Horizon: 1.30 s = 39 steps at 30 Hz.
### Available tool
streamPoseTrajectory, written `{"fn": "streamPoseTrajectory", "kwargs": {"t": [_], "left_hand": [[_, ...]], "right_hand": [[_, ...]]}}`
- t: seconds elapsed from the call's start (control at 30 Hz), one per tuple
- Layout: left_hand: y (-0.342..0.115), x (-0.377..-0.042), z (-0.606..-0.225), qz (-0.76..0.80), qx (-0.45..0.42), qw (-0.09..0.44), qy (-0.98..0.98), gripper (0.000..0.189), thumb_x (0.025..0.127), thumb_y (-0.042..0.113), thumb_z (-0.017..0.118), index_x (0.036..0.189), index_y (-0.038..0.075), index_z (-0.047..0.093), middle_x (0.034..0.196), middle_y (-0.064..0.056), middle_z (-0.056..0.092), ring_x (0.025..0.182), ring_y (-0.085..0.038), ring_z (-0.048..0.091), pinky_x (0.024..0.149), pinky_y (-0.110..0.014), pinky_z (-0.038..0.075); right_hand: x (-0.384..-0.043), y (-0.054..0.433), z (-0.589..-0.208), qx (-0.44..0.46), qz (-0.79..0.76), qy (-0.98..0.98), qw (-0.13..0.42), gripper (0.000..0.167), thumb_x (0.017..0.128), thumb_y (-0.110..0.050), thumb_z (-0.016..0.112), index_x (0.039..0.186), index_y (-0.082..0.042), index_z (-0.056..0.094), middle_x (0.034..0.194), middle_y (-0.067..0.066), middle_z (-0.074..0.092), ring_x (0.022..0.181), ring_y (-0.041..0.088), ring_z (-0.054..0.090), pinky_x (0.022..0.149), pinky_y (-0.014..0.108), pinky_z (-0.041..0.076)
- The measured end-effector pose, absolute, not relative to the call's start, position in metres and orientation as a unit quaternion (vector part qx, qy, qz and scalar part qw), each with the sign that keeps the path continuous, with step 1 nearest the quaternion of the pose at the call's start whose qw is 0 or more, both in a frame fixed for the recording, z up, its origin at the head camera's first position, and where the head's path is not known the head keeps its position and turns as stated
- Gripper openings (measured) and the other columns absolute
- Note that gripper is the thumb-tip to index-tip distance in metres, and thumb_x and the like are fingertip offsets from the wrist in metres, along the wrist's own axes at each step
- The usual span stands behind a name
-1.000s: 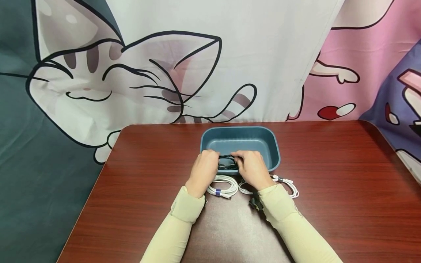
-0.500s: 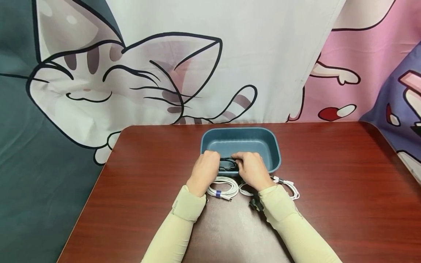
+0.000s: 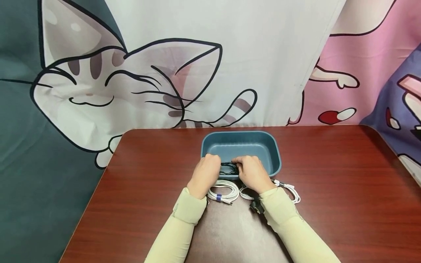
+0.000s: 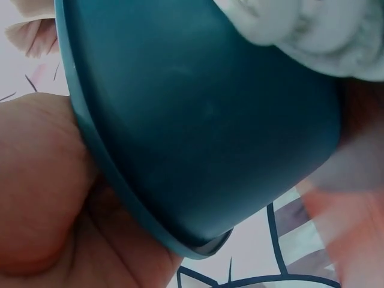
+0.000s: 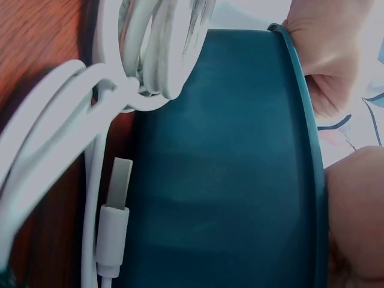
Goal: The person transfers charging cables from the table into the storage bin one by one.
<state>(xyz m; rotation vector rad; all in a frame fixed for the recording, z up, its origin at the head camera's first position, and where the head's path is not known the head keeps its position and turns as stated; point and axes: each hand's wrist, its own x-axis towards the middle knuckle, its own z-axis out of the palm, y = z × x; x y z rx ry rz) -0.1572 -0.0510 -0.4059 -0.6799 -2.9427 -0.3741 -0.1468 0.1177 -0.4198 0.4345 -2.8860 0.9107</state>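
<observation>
Both hands worked at the near side of a blue bin, which stood on the reddish-brown counter near its far edge. A coiled black cable was stretched between them, seen just inside the near rim; could not tell whether it touched the bin floor. Left hand: fingers curled in on the coil's left end, tips hidden. Right hand: thumb and forefinger closed on its right end, pinching it, gap nil as far as visible. On the counter just in front of the bin lay a white cable coil with a purple band, left, and a second white cable, right, partly under the right wrist. White USB plug noted beside the bin wall.
</observation>
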Motion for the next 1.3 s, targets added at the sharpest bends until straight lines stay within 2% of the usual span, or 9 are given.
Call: {"fn": "streamPoseTrajectory", "kwargs": {"t": [0.17,0.37,0.63,0.87,1.3], "left_hand": [[-0.0516,-0.1558,-0.4054,-0.124,-0.222,0.047,-0.966,0.028,0.092,-0.009,0.056,0.070,0.005,0.066,0.070,-0.013,0.064,0.065,-0.032,0.066,0.053,-0.039,0.054],[-0.0515,-0.1572,-0.4029,-0.121,-0.230,0.057,-0.964,0.027,0.092,-0.009,0.056,0.072,0.004,0.068,0.069,-0.013,0.064,0.064,-0.032,0.066,0.052,-0.038,0.054],[-0.0502,-0.1579,-0.4013,-0.112,-0.208,0.021,-0.971,0.024,0.092,-0.006,0.057,0.075,0.005,0.070,0.074,-0.015,0.067,0.069,-0.034,0.067,0.055,-0.043,0.055],[-0.0495,-0.1569,-0.4019,-0.109,-0.202,-0.002,-0.973,0.025,0.094,-0.004,0.057,0.074,0.006,0.069,0.074,-0.014,0.066,0.066,-0.033,0.066,0.054,-0.041,0.054],[-0.0481,-0.1563,-0.4024,-0.105,-0.201,-0.001,-0.974,0.024,0.093,-0.002,0.058,0.074,0.006,0.069,0.075,-0.013,0.068,0.068,-0.032,0.067,0.056,-0.043,0.055]], "right_hand": [[-0.1461,0.1173,-0.4199,0.143,0.296,-0.944,0.022,0.030,0.094,0.003,0.054,0.112,-0.005,0.076,0.105,0.013,0.075,0.092,0.031,0.071,0.077,0.047,0.055],[-0.1485,0.1186,-0.4192,0.154,0.287,-0.945,0.029,0.031,0.092,0.003,0.055,0.113,-0.004,0.076,0.104,0.013,0.075,0.093,0.031,0.071,0.078,0.048,0.055],[-0.1486,0.1187,-0.4178,0.155,0.280,-0.947,0.006,0.031,0.096,-0.002,0.053,0.121,-0.001,0.071,0.113,0.016,0.073,0.104,0.034,0.069,0.086,0.050,0.054],[-0.1480,0.1187,-0.4195,0.164,0.284,-0.944,0.018,0.031,0.096,-0.001,0.053,0.121,0.000,0.071,0.113,0.016,0.073,0.105,0.034,0.069,0.087,0.049,0.054],[-0.1461,0.1189,-0.4194,0.184,0.281,-0.941,0.034,0.031,0.094,0.002,0.053,0.119,0.000,0.072,0.113,0.015,0.073,0.103,0.032,0.070,0.086,0.048,0.054]]}}
